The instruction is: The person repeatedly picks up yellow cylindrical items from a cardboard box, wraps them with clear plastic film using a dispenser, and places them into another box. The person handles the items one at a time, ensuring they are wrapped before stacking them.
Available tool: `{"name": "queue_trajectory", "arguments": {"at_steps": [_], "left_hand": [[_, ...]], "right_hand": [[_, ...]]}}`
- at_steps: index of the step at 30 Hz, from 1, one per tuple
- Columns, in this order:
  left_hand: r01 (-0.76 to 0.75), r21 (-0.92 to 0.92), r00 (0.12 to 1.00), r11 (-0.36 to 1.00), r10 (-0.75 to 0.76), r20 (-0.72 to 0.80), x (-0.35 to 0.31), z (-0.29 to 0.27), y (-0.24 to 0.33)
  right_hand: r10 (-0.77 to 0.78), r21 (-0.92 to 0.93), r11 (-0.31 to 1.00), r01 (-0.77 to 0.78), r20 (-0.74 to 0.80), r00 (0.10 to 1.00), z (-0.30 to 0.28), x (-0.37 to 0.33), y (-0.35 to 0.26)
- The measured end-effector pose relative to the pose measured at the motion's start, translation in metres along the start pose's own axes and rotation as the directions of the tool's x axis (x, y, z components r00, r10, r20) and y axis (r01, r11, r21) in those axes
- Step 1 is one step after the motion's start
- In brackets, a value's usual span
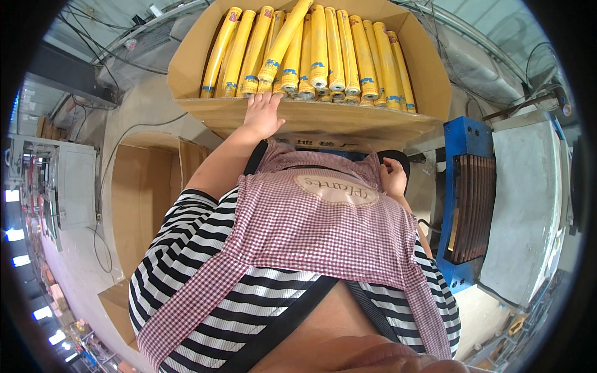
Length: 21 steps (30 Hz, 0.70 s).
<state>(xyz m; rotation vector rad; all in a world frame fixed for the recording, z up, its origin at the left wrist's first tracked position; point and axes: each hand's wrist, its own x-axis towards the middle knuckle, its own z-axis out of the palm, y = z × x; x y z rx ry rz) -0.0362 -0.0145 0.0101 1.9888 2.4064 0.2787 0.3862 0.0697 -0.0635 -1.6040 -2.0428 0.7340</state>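
My left hand [263, 116] is open, its fingers spread over the near edge of a large cardboard box [348, 118]. The fingertips are close to the lower ends of the yellow tubes; whether they touch one is unclear. Several yellow tubes [317, 50] with blue markings stand packed side by side in the box. One tube [285, 40] lies slanted on top of the others, just above my left hand. My right hand [393, 178] rests low at the right side of my checked apron, by a dark rounded shape. Its fingers are loosely bent, with nothing visible in them.
Another cardboard box [146, 193] stands on the floor to my left. To my right is a blue metal frame [457, 199] with brown slats, next to a pale grey cabinet [525, 211]. A dark cable [118, 149] runs across the floor at left. Machinery [53, 180] stands further left.
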Motion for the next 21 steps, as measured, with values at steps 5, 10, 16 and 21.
{"name": "queue_trajectory", "arguments": {"at_steps": [5,10,16,21], "left_hand": [[0.003,-0.003,1.0,1.0,-0.003,-0.006,-0.0004,0.0009,0.0011],[-0.005,0.012,1.0,1.0,0.005,-0.012,-0.0008,-0.0001,0.0017],[0.006,0.003,1.0,1.0,-0.006,-0.008,-0.0023,0.0002,0.0013],[0.012,0.002,1.0,1.0,-0.012,0.025,-0.0022,-0.0039,0.0034]], "right_hand": [[-0.03,-0.002,1.0,0.03,-0.006,1.0,-0.0014,-0.0008,-0.0019],[-0.05,-0.008,0.999,0.05,-0.015,0.999,-0.0005,-0.0005,0.0014],[-0.034,0.016,0.999,0.034,-0.003,0.999,-0.0036,-0.0021,-0.0029],[-0.03,0.006,1.0,0.03,0.006,1.0,-0.0057,-0.0029,-0.0044]]}}
